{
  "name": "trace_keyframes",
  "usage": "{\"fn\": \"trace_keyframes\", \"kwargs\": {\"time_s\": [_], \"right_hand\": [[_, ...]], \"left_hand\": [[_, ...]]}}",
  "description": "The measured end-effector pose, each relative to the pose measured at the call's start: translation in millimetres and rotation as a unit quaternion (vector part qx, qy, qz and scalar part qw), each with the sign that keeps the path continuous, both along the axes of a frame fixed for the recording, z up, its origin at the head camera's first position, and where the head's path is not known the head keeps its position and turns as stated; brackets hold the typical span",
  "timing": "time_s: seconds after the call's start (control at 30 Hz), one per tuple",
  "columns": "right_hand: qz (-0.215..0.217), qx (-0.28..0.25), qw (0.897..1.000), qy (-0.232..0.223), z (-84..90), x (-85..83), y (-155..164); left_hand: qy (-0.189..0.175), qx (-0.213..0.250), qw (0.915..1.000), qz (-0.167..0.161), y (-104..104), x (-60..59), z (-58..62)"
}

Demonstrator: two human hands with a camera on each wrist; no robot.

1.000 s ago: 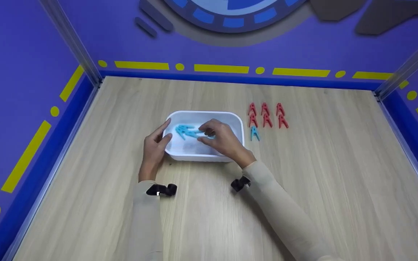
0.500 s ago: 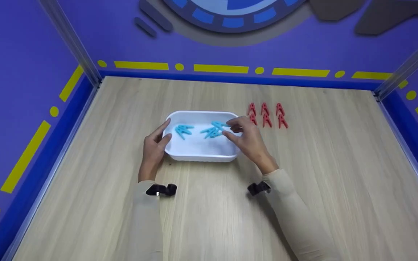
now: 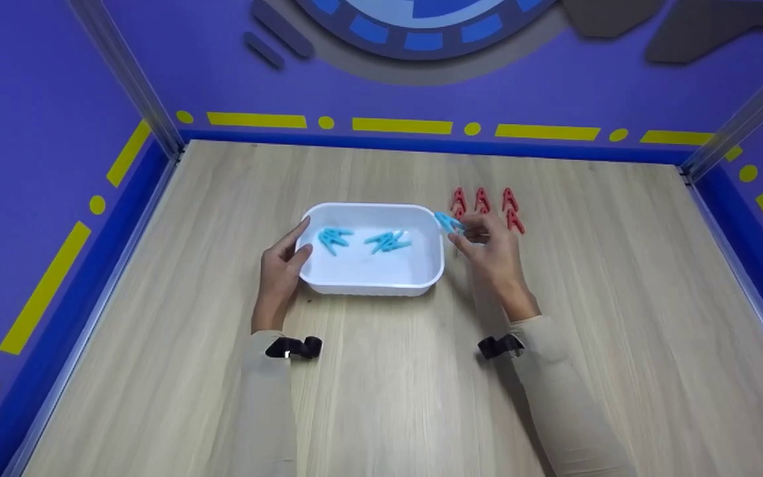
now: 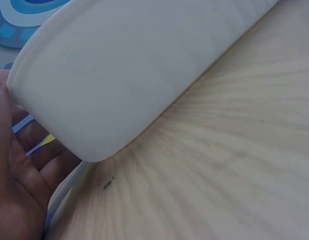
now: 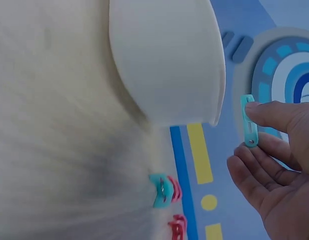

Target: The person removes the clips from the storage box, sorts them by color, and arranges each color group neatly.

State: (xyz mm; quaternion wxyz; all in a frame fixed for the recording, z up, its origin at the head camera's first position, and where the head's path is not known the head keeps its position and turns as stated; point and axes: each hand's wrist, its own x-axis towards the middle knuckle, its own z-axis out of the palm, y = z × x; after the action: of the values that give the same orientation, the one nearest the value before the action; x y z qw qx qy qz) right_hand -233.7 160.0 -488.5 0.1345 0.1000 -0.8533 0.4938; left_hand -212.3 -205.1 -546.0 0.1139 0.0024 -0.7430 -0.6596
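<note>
Pinching a blue clothespin (image 3: 448, 222), right hand (image 3: 493, 255) beside white tub (image 3: 368, 281).

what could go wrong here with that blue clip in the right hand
The right hand pinches the blue clip only at the fingertips, so it may slip and drop. It hangs just past the white tub's rim, close to the red clips; setting it down might knock their rows. The left hand merely rests on the tub, which might slide if bumped.
</note>
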Motion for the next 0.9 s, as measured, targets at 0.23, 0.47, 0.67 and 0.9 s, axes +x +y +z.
{"fn": "trace_keyframes", "kwargs": {"time_s": [0.23, 0.47, 0.67, 0.9], "right_hand": [[-0.058, -0.012, 0.998, -0.034, -8.9, -2.8, 19], [-0.085, -0.009, 0.994, -0.065, -18.2, -4.9, 37], [-0.100, -0.014, 0.991, -0.088, -25.5, -8.9, 48], [-0.111, 0.012, 0.988, -0.105, -30.3, -11.2, 54]], "left_hand": [[-0.005, -0.001, 1.0000, -0.001, 0, -0.5, -0.3], [-0.002, 0.021, 0.9998, -0.006, -1, -1.1, -1.5], [-0.006, 0.019, 0.9998, -0.003, 0, -0.9, -0.1], [-0.005, 0.010, 0.9999, 0.002, 0, 0.4, 0.0]]}}
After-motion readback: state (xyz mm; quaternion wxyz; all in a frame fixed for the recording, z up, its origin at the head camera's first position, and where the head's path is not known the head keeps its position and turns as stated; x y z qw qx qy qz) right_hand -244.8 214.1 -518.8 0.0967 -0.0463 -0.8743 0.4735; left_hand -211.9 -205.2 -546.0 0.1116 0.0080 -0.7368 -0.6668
